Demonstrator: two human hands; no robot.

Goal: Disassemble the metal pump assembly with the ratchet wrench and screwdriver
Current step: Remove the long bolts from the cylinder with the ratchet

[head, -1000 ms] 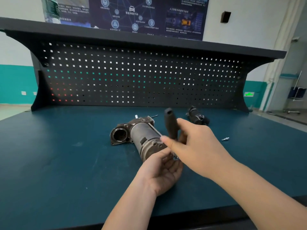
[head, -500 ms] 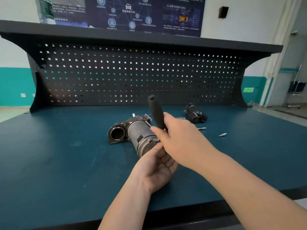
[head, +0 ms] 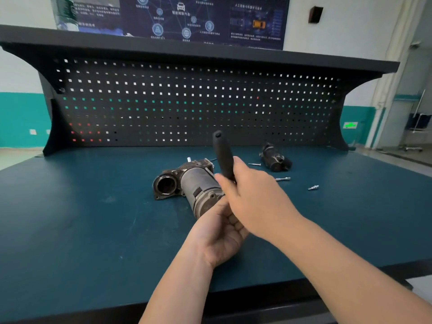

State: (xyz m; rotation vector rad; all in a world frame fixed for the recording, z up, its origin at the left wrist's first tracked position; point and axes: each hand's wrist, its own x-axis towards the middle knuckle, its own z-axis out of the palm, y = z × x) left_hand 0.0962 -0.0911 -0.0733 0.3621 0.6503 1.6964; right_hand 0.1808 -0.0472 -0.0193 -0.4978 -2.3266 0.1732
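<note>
A person's right hand [head: 254, 199] grips a black tool handle [head: 223, 155], likely turning a fastener, while the left hand [head: 222, 232] cups the pump assembly [head: 187, 185] end, steadying it.

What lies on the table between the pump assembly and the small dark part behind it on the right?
In the head view, a loose screw lies between the pump assembly and the dark part; the tool handle crosses that gap above.

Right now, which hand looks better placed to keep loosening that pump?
The right hand: it already grips the wrench at the pump's near end. The left hand only steadies that end from below.
</note>
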